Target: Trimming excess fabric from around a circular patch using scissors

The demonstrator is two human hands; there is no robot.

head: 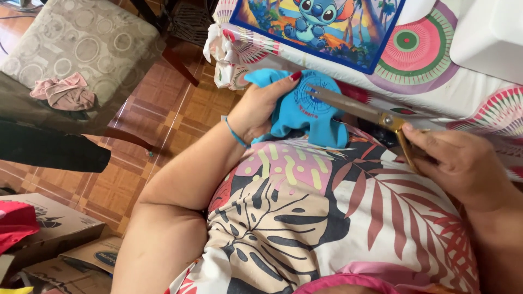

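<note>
- Parquet floor (163,117) and a patterned tablecloth (436,81) lie behind the work.
- Left hand (261,106): closed, pinching the blue cloth (305,117) bunched above the lap.
- Right hand (463,163): wrapped round the scissors (370,111); blades slightly parted, lying on the cloth just right of the pinch.
- Cloth: judged soft, light, floppy; best gripped taut beside the cut.

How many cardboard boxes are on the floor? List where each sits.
2. One brown cardboard box lies at the lower left, and a second cardboard box with a blue oval mark sits just below it. More may lie beyond the frame.
</note>
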